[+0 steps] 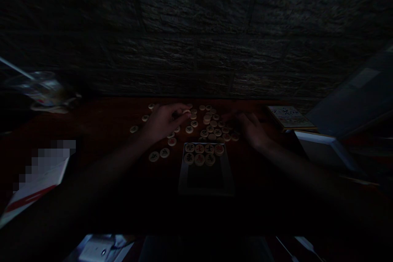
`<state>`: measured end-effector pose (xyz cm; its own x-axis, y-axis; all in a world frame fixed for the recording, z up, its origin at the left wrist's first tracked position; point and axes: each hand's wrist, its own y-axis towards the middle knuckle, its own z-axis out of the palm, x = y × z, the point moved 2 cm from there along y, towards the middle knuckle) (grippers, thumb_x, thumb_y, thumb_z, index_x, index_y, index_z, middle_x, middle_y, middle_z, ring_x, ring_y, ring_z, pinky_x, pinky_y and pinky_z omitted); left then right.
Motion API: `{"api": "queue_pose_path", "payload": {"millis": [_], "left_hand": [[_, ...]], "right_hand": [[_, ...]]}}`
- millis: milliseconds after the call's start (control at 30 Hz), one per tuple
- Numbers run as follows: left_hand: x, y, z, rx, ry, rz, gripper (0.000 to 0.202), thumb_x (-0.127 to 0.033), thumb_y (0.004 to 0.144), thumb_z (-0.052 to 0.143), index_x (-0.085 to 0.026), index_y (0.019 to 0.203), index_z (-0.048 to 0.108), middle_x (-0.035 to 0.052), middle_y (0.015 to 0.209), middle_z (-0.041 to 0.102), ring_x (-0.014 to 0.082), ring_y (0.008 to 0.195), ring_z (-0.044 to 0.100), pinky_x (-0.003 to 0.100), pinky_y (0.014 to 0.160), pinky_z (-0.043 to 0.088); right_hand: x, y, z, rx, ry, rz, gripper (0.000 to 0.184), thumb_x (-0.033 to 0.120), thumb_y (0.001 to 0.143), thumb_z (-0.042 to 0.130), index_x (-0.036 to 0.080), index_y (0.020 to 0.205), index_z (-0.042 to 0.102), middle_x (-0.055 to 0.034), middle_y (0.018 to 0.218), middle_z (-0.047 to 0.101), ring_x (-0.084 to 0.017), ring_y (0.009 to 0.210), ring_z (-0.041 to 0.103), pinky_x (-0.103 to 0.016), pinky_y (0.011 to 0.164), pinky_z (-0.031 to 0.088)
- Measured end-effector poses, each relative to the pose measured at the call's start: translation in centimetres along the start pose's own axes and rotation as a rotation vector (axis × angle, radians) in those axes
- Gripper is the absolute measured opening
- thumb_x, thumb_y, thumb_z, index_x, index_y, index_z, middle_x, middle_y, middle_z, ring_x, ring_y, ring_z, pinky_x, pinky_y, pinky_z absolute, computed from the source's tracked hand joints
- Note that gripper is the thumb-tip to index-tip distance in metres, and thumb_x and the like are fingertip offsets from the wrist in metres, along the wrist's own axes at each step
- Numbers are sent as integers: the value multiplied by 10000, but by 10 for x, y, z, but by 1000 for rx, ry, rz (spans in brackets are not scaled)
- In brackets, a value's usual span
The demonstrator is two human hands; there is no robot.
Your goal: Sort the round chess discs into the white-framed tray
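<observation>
Several round pale game discs (211, 129) with red or black characters lie scattered on a dark reddish table (107, 131). A shallow open box (206, 180) in front of me holds two rows of these discs at its far end. My left hand (164, 120) lies over the discs on the left, fingers curled, with one disc (186, 111) at its fingertips. My right hand (250, 129) rests palm down on the discs at the right, its fingers lost in the dark.
A box lid with printed art (288, 116) lies at the far right. A white box (325, 149) sits beside it. Papers (33, 188) lie at the left edge. A plastic cup with a straw (43, 90) stands far left. A stone wall (196, 41) runs behind.
</observation>
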<state>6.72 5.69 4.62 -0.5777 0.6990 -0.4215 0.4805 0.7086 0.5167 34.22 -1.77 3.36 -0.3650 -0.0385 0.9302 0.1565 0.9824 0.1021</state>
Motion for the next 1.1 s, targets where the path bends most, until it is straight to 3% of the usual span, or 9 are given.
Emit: {"api": "queue_pose_path", "payload": {"millis": [267, 533, 767, 967, 1100], "left_hand": [[-5, 1, -1, 40, 19, -41, 300, -366, 1010, 576, -224, 1186, 773, 54, 1105, 817, 201, 912, 769, 309, 792, 559], [-3, 1, 0, 38, 27, -34, 284, -376, 980, 603, -203, 1149, 752, 33, 886, 796, 163, 735, 722, 290, 685, 516], [-2, 2, 0, 43, 8, -38, 187, -337, 940, 629, -190, 1034, 697, 22, 887, 778, 150, 734, 706, 273, 668, 499], [-1, 1, -1, 43, 29, -12, 223, -371, 974, 604, -201, 1054, 724, 31, 892, 787, 165, 760, 723, 288, 684, 504], [-1, 1, -1, 38, 29, -12, 290, -398, 991, 582, -202, 1111, 758, 57, 1008, 814, 196, 853, 757, 320, 770, 543]], "right_hand": [[-2, 1, 1, 10, 35, 5, 472, 563, 930, 512, 190, 899, 799, -99, 975, 806, -245, 861, 740, -301, 636, 568], [-5, 2, 2, 21, 61, 39, 424, 540, 925, 514, 219, 887, 789, -103, 1051, 792, -271, 891, 736, -366, 689, 576], [-4, 3, 0, 11, -6, -36, 439, 533, 933, 499, 216, 860, 795, -99, 1068, 792, -291, 1044, 728, -374, 819, 586], [-1, 0, 2, 29, 40, 25, 474, 565, 908, 520, 174, 922, 787, -122, 1061, 792, -256, 902, 739, -312, 635, 573], [0, 0, 2, 21, 53, 21, 458, 548, 901, 519, 174, 905, 782, -116, 1031, 794, -245, 896, 734, -285, 615, 559]]}}
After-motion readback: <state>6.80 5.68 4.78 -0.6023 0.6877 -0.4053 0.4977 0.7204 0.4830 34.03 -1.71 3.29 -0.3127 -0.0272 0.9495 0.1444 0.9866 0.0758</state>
